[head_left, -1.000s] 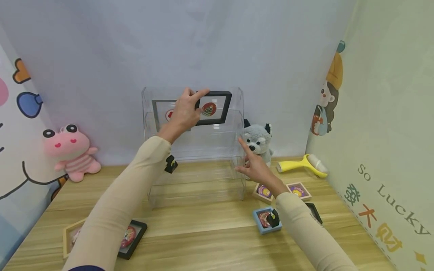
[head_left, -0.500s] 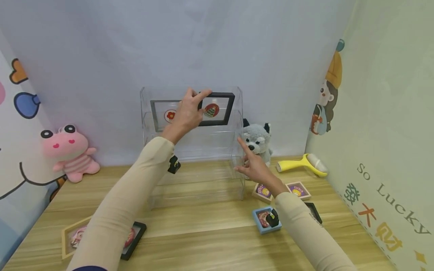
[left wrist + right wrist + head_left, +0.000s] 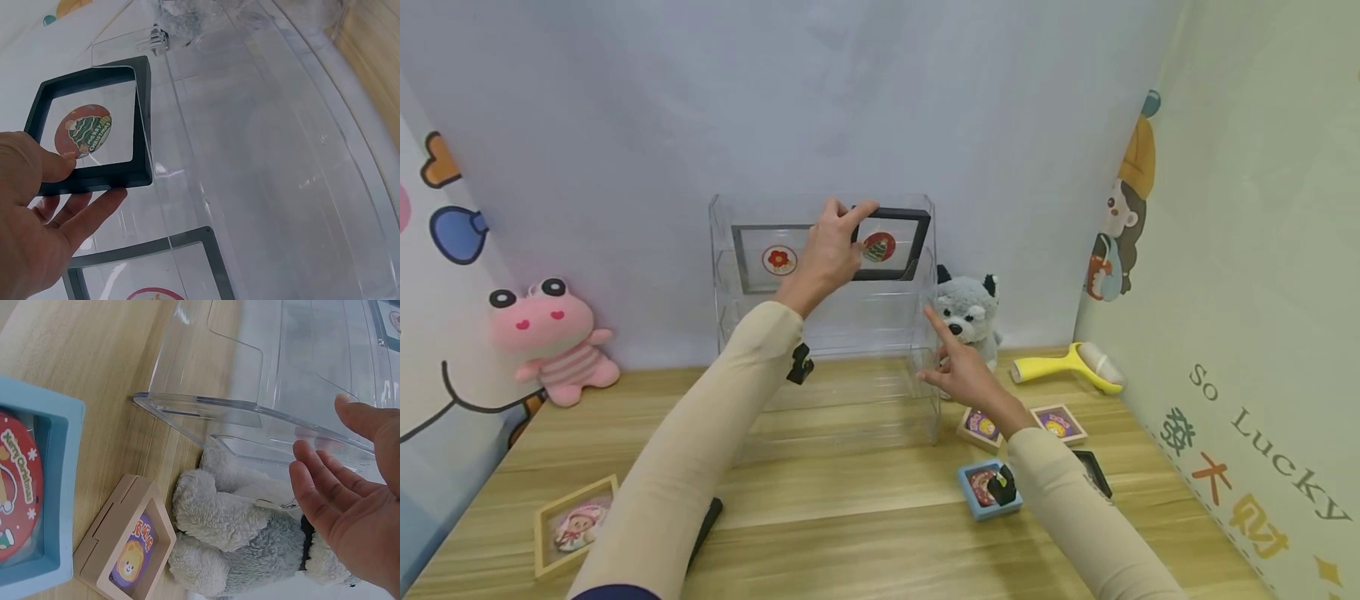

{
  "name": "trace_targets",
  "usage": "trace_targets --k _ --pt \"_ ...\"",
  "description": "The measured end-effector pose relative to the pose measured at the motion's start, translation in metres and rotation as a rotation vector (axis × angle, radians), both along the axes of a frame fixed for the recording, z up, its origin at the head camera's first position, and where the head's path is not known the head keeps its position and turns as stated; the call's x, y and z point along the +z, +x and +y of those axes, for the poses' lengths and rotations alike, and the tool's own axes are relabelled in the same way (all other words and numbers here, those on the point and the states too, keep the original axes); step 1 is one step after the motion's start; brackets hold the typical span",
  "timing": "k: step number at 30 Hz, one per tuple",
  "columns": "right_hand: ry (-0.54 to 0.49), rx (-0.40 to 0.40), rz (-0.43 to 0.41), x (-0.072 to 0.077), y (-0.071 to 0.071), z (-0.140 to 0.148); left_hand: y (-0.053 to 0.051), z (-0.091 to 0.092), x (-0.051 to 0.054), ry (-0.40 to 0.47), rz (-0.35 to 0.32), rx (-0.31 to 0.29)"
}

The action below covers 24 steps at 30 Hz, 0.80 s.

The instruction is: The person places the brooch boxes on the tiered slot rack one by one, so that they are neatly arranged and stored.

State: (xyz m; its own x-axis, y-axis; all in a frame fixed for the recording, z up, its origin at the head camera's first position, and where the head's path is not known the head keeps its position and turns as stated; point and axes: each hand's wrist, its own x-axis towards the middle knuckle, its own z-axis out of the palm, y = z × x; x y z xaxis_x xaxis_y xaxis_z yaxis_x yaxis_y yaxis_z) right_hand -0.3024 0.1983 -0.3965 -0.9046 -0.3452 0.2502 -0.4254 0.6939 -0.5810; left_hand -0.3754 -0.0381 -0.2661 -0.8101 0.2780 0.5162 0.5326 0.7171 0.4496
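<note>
My left hand (image 3: 829, 254) pinches a black photo frame (image 3: 891, 274) by its left side, thumb in front and fingers behind. Inside it shows a round red badge with a Christmas tree. The frame is at the right of the top tier of a clear acrylic display rack (image 3: 842, 321); in the left wrist view its right part lies behind the rack's clear edge. A grey-edged frame with a red flower badge (image 3: 779, 259) stands to its left, partly covered by my hand. My right hand (image 3: 966, 375), fingers extended, is at the rack's right side; contact is unclear.
A grey plush dog (image 3: 967, 308) sits behind the rack's right side. A yellow roller (image 3: 1067, 364), two small beige frames, a blue frame (image 3: 990, 490) and a dark frame lie right. At left are a pink plush (image 3: 561, 342), a hexagonal wooden frame (image 3: 576, 527) and a mostly hidden black frame.
My left hand has shifted the black frame rightward along the top tier, uncovering the flower badge. The left forearm moved right too. My right hand has stayed in place.
</note>
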Motion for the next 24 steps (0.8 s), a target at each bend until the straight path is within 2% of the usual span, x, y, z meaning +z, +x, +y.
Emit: trace_targets --k 4,10,18,24 --pt "0.0 -0.001 -0.009 -0.001 0.0 -0.001 -0.003 0.001 -0.004 0.011 -0.009 0.012" --pt "-0.005 0.002 -0.007 -0.004 -0.001 -0.001 -0.004 0.002 -0.012 0.042 -0.063 0.041" --pt "-0.008 -0.004 0.001 -0.002 0.0 0.0 -0.006 0.004 -0.015 0.032 -0.044 0.061" --pt "-0.003 -0.01 0.002 -0.002 0.0 0.001 -0.004 0.005 -0.016 0.041 -0.064 0.07"
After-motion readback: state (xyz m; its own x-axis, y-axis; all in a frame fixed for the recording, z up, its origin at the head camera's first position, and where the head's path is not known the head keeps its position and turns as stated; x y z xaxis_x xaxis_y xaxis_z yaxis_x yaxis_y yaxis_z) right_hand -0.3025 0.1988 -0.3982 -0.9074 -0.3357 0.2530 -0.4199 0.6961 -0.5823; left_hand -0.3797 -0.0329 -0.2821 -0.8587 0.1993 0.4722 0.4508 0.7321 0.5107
